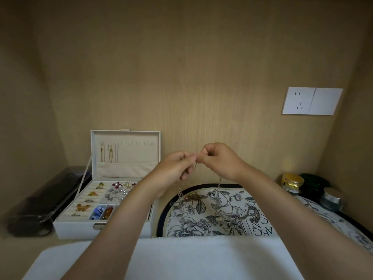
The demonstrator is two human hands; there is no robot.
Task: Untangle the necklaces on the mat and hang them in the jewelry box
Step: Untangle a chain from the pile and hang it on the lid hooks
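- The left hand (177, 166) and right hand (220, 160) are raised close together above the floral mat (201, 225). Each pinches a fine part of a silver chain necklace (219, 184) in its fingertips. Whether that part is a clasp or a knot is too small to tell.
- From both hands the chain drops to the mat and runs into a tangled heap (193, 198) with a gold-coloured piece in it.
- The jewelry box (101, 227) stands open just left of the mat. Gold chains (110, 154) hang on its lid hooks, and several other hooks (141, 143) are free.
- Lifting higher while the lower end is caught would likely tighten the knot or drag the heap off the mat.
- So thin a chain could slip from a fingertip pinch and fall back into the tangle.
- On the way to the lid, a dangling chain could snag the loose earrings (119, 190) in the tray.
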